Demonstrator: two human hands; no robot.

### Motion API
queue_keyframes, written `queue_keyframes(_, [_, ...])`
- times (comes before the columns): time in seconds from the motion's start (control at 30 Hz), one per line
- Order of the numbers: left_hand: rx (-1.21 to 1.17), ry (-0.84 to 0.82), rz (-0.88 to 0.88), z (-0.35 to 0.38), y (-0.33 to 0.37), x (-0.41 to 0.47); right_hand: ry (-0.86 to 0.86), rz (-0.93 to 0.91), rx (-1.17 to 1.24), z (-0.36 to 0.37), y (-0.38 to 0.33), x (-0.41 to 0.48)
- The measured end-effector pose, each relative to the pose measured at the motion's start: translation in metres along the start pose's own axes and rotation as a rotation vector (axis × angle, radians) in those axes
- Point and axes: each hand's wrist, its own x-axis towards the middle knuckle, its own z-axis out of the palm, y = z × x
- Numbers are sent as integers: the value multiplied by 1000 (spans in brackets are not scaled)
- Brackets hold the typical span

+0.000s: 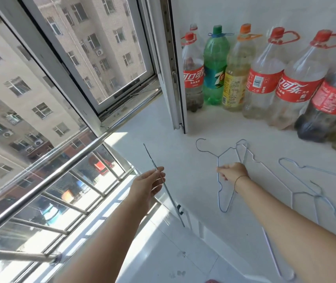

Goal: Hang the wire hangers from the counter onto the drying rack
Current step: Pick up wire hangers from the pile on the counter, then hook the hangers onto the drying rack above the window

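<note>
Left hand (pixel 148 183) fingers pinch 1 edge-on hanger (pixel 164 184); right hand (pixel 233 171) fingers grasp another hanger (pixel 219 193).

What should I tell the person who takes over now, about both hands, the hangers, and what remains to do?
Left hand: grip closed on one wire hanger, seen edge-on, held up off the counter on the side of the metal rail.
Right hand: grip closed on a second hanger that lies on the white counter.
More hangers lie tangled on the counter to the right, below the row of bottles.
Done: no hanger is visible on the rail.
Left: hang both held hangers, then the rest.
</note>
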Motion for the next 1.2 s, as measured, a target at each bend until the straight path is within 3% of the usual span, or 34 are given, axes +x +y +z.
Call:
queue_keyframes(0.27, [-20,10,97,3,-11,-67,-144,-152,422,-41,-8,-64])
queue_keyframes(0.43, [-93,33,173,-2,-22,-145,-392,-192,595,-58,-17,-134])
queue_keyframes(0.77, [-185,195,371,-52,-27,-340,-879,-312,505,-63,-39,-312])
queue_keyframes(1.2, [-185,543,553,-182,-27,-592,-1422,-415,393,15,-62,-580])
